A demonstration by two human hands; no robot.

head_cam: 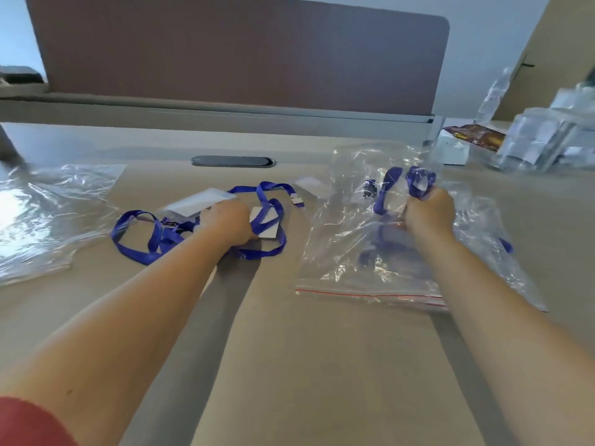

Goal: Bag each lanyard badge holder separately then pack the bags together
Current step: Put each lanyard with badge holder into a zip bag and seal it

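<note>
Blue lanyards with clear badge holders (193, 203) lie tangled on the desk at centre. My left hand (229, 223) is closed over the blue straps (269, 226) and a white card there. My right hand (429, 211) grips a bunched blue lanyard (418, 180) together with crumpled clear plastic. Under and around that hand lies a clear zip bag with a red seal line (370, 294); more blue strap shows through it. A second clear bag (502, 252) lies to its right.
A flat pile of clear bags (42, 214) lies at the left. A grey cable slot (232, 161) sits at the back of the desk below a brown partition (244, 53). Packets, a white box (454, 152) and wrapped items (541, 140) crowd the back right.
</note>
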